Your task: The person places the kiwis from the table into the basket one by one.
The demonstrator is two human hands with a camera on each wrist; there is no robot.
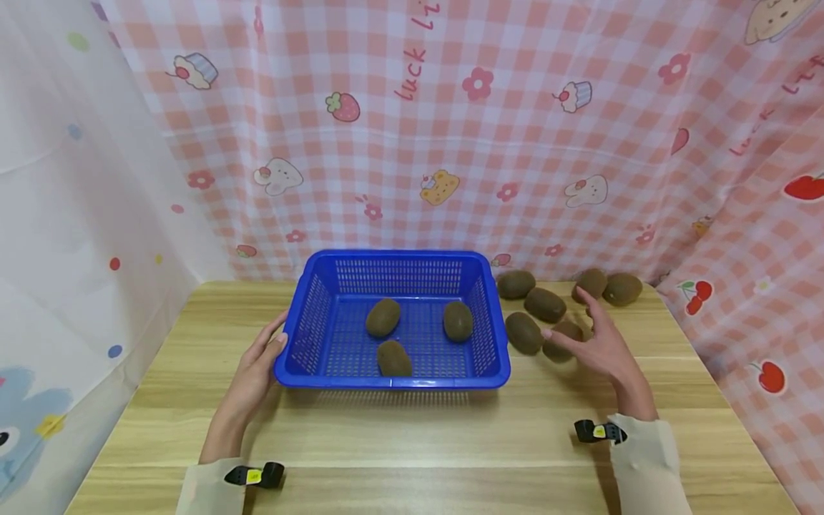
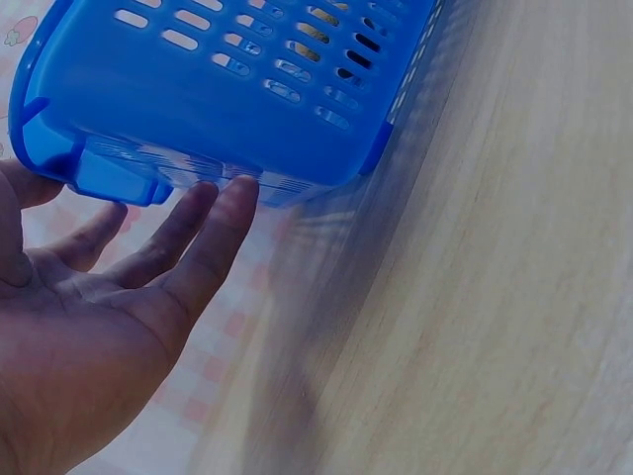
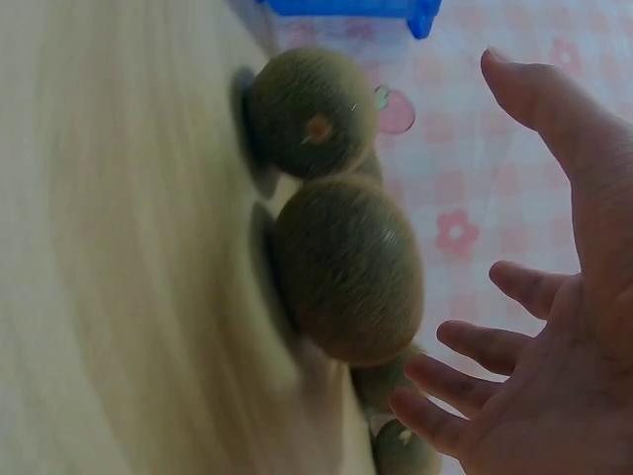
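Note:
A blue plastic basket (image 1: 391,383) stands on the wooden table with three kiwifruits inside: one at back left (image 1: 383,317), one at right (image 1: 458,321) and one near the front wall (image 1: 394,359). My left hand (image 1: 256,365) holds the basket's left end, thumb at the rim and fingertips against the outer wall below it, as the left wrist view shows. Right of the basket, my right hand (image 1: 606,346) hovers with fingers spread over several loose kiwifruits. Nearest to it is a kiwifruit (image 1: 562,342) partly behind the thumb; nothing is in its grasp.
More loose kiwifruits lie at the table's back right, among them one beside the basket (image 1: 523,332) and one in the far corner (image 1: 623,289). A pink checked curtain (image 1: 399,143) hangs right behind the table. Bare wood (image 1: 412,443) shows in front of the basket.

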